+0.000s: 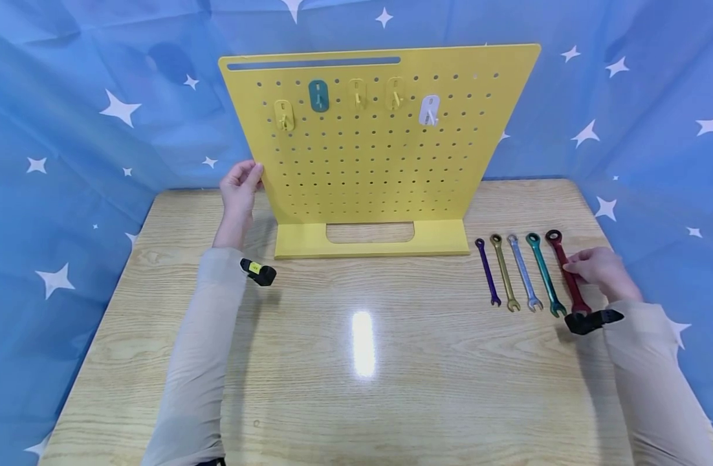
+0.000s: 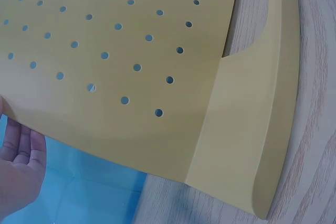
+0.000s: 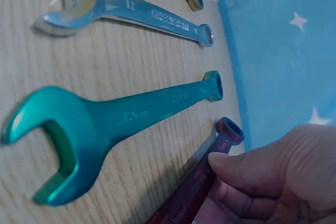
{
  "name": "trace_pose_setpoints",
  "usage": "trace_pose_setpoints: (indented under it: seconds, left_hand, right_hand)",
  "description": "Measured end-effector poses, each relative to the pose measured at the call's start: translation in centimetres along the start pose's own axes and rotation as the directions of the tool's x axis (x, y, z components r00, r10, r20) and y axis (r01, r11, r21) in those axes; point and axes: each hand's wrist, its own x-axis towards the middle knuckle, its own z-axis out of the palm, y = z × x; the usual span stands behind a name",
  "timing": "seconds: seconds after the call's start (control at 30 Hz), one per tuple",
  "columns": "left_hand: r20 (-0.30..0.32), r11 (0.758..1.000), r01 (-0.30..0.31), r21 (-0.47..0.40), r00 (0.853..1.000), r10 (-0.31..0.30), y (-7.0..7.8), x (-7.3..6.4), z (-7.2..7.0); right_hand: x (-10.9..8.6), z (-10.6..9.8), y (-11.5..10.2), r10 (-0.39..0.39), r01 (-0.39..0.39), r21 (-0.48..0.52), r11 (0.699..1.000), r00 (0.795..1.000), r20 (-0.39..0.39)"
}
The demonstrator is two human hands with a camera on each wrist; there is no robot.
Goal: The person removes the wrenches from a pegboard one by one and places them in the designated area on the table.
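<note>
My left hand (image 1: 239, 191) grips the left edge of a yellow pegboard (image 1: 380, 139), thumb on the front and fingers behind. In the left wrist view that hand (image 2: 23, 174) is at the lower left, partly hidden by the board. My right hand (image 1: 602, 270) pinches a dark red combination wrench (image 1: 570, 285), the rightmost in a row. The right wrist view shows the thumb pressed on this wrench (image 3: 197, 182) below its ring end. Left of it lie a green wrench (image 1: 546, 275), a light blue wrench (image 1: 523, 272), a gold wrench (image 1: 504, 268) and a purple wrench (image 1: 487, 270).
The pegboard stands on its folded base (image 1: 444, 239) at the back of the wooden table (image 1: 310, 375). Several hooks sit along its upper part, among them a teal hook (image 1: 318, 96) and a white hook (image 1: 429, 110). Blue star-patterned cloth (image 1: 129, 58) surrounds the table.
</note>
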Motion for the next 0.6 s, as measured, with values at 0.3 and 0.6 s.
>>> trace_pose_setpoints:
  seconds: [0.3, 0.6]
  left_hand:
    - [0.002, 1.0, 0.0, -0.001, 1.0, 0.0, 0.0, 0.0, 0.0]
    - [0.007, 1.0, -0.007, 0.022, 1.0, 0.007, -0.1, 0.0, 0.0]
  right_hand:
    - [-0.3, 0.7, -0.3, -0.013, 0.01, -0.031, 0.999, 0.996, -0.092]
    - [-0.4, 1.2, 0.5, 0.014, -0.006, 0.06, 0.998, 0.99, -0.138]
